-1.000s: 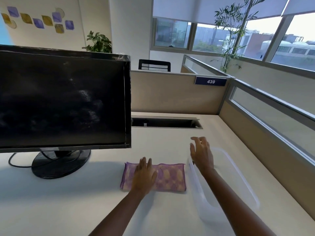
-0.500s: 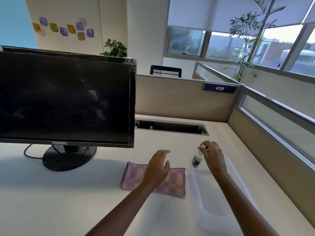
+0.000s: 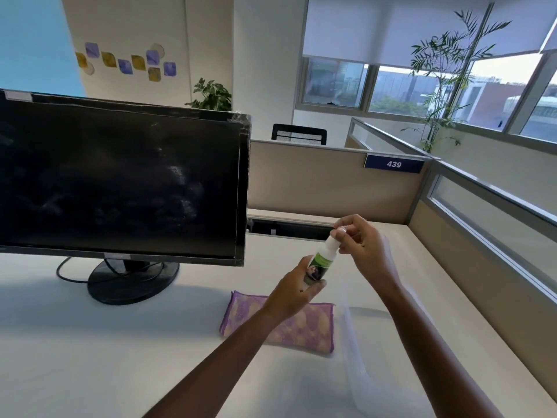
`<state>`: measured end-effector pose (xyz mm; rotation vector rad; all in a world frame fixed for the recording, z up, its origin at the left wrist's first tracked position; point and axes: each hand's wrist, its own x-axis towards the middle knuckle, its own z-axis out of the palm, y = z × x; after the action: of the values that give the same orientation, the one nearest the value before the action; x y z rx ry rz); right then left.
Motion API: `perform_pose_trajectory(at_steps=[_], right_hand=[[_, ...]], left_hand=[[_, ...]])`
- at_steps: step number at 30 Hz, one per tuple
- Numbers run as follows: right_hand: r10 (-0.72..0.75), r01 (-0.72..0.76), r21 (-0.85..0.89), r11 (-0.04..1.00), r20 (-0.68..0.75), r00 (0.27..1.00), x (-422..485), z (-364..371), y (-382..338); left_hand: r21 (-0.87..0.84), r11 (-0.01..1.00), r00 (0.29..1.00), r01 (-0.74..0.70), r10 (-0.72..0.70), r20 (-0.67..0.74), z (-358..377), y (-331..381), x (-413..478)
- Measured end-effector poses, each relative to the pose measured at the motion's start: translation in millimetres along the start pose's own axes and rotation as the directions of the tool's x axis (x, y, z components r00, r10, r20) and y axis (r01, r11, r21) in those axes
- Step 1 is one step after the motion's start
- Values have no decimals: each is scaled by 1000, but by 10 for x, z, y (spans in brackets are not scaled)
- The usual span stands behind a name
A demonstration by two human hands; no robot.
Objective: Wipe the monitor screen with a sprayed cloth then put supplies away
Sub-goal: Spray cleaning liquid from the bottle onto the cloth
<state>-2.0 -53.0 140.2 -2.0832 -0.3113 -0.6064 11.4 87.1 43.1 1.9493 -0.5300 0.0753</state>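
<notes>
A small spray bottle (image 3: 322,260) with a green label and white top is held in the air over the desk. My left hand (image 3: 297,292) grips its lower body and my right hand (image 3: 361,244) pinches its white cap. Below them a folded purple and yellow cloth (image 3: 304,327) lies flat on the white desk. The black monitor (image 3: 120,182) stands at the left on a round base, its dark screen smudged with pale marks.
A clear plastic bin (image 3: 358,369) sits on the desk right of the cloth, under my right forearm. A cable slot (image 3: 286,229) runs along the desk's back edge. Beige cubicle partitions (image 3: 331,182) close the back and right sides. A black cable loops by the monitor base.
My right hand took the bottle out of the bin and raised it. My left hand left the cloth and rose to grip the bottle's body. The view tilted up.
</notes>
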Motion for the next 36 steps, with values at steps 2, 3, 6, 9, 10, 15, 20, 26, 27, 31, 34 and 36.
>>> perform_pose_trajectory(at_steps=[2,3,6,9,10,15,20,26,27,31,34,36], right_hand=[[-11,13,27,1000,-46,999,-32,172,-13],[-18,21,31,999,-76,997,-59,268,-2],[6,-5,30,1000,-40,999,-180,579,69],[97,-106,49,993,156,983,-354,862,173],[121,-130,31,991,202,972,-405,942,215],[240,-239,-43,970,326,915,-624,1270,431],[277,-294,16,956,285,918,-804,1448,575],[342,-350,-38,936,334,878,-962,1540,682],[358,-360,-60,931,344,868,-976,1558,688],[411,-390,-133,911,347,843,-982,1618,689],[460,-422,-184,888,338,821,-975,1680,713],[479,-437,-198,878,372,795,-962,1737,708]], left_hand=[[-54,997,999,53,-53,8,-25,-43,-49],[-92,993,997,80,-80,8,-27,-63,-80],[-220,967,991,129,-130,11,-23,-118,-184],[-336,933,992,129,-122,44,-45,-180,-298],[-363,921,990,140,-125,66,-58,-204,-339],[-380,864,935,331,-248,252,-184,-366,-540],[-50,902,875,429,-401,271,-465,-617,-610],[103,807,808,582,-559,-185,-789,-998,-660],[107,791,793,603,-578,-193,-808,-1033,-672],[127,753,761,646,-622,-186,-844,-1100,-700],[147,734,748,663,-638,-185,-849,-1106,-708],[144,726,740,672,-650,-175,-845,-1101,-709]])
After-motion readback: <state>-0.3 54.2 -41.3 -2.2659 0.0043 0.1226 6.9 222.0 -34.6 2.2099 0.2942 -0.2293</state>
